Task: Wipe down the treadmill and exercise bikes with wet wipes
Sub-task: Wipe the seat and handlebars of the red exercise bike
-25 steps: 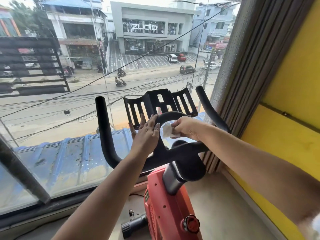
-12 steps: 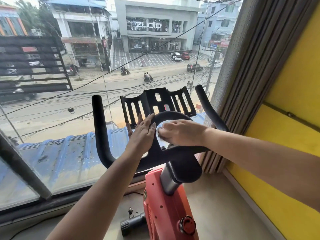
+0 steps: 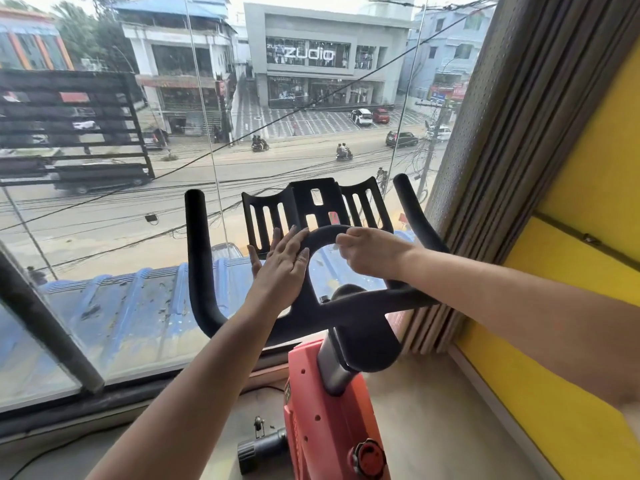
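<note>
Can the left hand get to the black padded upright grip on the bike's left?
Probably yes: the left hand lies flat, fingers straight, on the black centre loop; nothing stands between it and the black padded upright grip.

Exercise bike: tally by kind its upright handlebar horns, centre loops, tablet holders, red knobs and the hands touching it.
Upright handlebar horns: 2
Centre loop: 1
Tablet holder: 1
Red knob: 1
Hands: 2, left hand, right hand
Total: 7

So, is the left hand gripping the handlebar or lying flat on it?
Lying flat. The left hand rests on the loop of the handlebar with straight fingers, none curled round the bar.
</note>
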`<act>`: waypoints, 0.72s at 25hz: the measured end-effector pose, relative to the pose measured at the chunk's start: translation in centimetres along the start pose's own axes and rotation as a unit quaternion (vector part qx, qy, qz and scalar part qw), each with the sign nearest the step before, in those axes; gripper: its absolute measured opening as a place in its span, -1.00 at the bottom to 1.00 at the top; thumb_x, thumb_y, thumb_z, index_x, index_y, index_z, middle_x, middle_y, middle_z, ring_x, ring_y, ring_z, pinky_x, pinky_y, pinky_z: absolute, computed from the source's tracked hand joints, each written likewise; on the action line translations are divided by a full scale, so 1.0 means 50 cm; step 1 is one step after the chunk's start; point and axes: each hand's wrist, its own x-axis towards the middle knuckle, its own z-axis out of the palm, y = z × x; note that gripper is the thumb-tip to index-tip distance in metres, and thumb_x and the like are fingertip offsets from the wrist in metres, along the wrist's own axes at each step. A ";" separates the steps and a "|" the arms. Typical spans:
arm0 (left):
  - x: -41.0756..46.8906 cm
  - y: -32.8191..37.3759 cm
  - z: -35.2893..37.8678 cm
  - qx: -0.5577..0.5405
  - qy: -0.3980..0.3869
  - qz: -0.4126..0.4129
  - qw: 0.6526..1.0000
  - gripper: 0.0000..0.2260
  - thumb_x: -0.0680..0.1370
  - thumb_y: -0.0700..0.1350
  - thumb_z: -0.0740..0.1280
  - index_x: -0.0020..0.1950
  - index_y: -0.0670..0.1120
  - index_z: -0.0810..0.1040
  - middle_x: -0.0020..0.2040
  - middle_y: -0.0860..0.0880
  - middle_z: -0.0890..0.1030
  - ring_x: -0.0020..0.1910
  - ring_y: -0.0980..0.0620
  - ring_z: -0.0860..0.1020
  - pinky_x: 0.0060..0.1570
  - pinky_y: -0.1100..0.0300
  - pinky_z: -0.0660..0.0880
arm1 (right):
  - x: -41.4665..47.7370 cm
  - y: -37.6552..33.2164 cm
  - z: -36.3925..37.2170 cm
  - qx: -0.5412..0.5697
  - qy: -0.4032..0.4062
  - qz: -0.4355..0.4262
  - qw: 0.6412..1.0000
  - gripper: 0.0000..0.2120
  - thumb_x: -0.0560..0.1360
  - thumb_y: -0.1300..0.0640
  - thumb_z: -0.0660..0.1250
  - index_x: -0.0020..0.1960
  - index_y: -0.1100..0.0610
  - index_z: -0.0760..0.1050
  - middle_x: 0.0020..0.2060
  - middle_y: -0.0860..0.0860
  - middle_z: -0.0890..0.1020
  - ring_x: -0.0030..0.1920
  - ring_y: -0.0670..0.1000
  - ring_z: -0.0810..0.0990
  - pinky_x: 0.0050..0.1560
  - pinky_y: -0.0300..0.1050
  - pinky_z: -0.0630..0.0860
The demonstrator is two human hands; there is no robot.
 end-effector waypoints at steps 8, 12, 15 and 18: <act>0.024 0.042 -0.016 0.085 -0.085 0.046 0.992 -0.57 0.69 0.11 0.01 0.58 0.20 0.09 0.60 0.21 -0.10 0.54 0.21 -0.29 0.39 -0.13 -0.52 | -0.081 0.030 -0.052 0.539 -0.133 0.134 0.821 -0.68 0.50 0.35 0.21 0.07 0.10 0.65 -0.04 -0.08 0.63 0.07 -0.08 0.49 0.20 -0.08 0.45; 0.070 0.088 -0.002 0.148 -0.107 0.093 0.979 -0.57 0.69 0.13 -0.01 0.57 0.19 0.12 0.60 0.20 -0.03 0.56 0.18 -0.24 0.43 -0.22 -0.41 | -0.118 0.096 -0.004 0.767 0.017 0.304 0.565 -0.75 0.46 0.35 0.31 0.00 0.12 0.69 -0.10 -0.05 0.69 -0.02 -0.09 0.59 0.02 -0.27 0.48; 0.085 0.093 0.014 0.208 -0.096 0.116 0.967 -0.56 0.68 0.14 -0.03 0.58 0.19 0.10 0.60 0.17 0.03 0.58 0.13 -0.18 0.49 -0.20 -0.30 | -0.095 0.091 0.045 0.802 0.131 0.453 0.367 -0.80 0.49 0.35 0.31 0.07 0.21 0.62 -0.13 -0.01 0.64 -0.09 -0.10 0.57 -0.10 -0.32 0.47; 0.088 0.085 0.017 0.207 -0.093 0.126 0.966 -0.55 0.68 0.14 -0.03 0.59 0.19 0.08 0.60 0.15 0.04 0.58 0.12 -0.18 0.53 -0.14 -0.23 | -0.031 0.066 0.073 0.818 0.124 0.455 0.329 -0.80 0.54 0.31 0.28 0.14 0.24 0.57 0.01 0.13 0.62 0.00 0.01 0.58 0.06 -0.13 0.57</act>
